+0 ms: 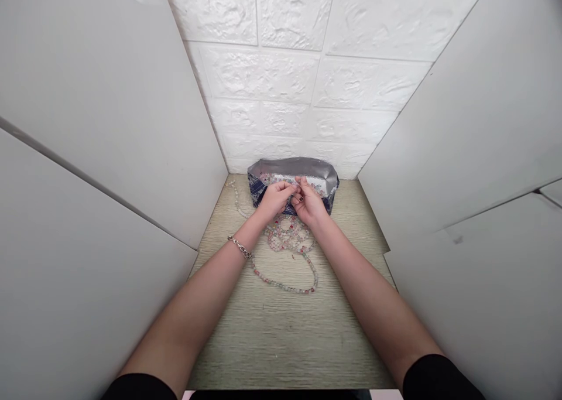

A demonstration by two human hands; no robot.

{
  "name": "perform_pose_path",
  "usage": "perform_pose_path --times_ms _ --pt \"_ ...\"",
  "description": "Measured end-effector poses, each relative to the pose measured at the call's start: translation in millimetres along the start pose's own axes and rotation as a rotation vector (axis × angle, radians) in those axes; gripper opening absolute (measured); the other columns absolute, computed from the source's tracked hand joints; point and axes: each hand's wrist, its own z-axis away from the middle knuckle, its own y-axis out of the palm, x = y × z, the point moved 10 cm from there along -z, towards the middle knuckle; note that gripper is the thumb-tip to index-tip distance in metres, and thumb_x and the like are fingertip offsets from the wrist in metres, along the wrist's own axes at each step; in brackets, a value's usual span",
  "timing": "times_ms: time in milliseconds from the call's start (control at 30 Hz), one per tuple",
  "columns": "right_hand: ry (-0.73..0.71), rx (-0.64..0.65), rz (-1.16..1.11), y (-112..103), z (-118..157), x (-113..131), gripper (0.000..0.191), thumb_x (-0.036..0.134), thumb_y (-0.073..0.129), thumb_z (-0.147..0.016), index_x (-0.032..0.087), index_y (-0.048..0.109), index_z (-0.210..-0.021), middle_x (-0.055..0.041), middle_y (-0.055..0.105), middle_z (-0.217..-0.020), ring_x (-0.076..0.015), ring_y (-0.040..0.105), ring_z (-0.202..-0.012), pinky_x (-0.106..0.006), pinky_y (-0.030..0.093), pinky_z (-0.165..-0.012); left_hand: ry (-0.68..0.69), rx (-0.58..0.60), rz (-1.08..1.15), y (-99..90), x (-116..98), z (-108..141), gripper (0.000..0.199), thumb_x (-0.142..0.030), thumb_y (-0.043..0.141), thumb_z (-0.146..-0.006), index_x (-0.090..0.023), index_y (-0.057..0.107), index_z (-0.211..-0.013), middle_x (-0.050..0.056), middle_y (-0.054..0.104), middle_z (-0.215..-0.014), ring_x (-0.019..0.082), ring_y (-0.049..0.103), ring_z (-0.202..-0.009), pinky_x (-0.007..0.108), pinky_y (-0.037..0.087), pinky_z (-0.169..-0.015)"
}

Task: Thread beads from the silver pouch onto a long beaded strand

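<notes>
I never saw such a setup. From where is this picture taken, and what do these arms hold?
This picture comes from a camera worn on a person's head, looking down. There is no machine: the bare arms are the wearer's own. The left hand and right hand meet at the mouth of a dark blue pouch with silver lining. What the fingers pinch is too small to tell. A long bead strand lies on the pale wood-grain surface, between white side panels. A chain bracelet circles the left wrist.
</notes>
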Motion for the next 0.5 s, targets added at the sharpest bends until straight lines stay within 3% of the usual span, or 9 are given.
perform_pose_path --times_ms 500 --pt "0.006 0.008 -0.018 -0.2 -0.6 -0.5 0.018 0.031 0.06 -0.068 0.016 0.054 -0.077 0.0069 0.041 -0.05 -0.0011 0.033 -0.041 -0.013 0.026 -0.035 0.002 0.003 0.004 0.9 -1.5 1.2 0.014 -0.026 0.052 -0.071 -0.015 0.047 -0.064 -0.01 0.035 -0.032 0.0 0.02 -0.023 0.016 0.014 -0.028"
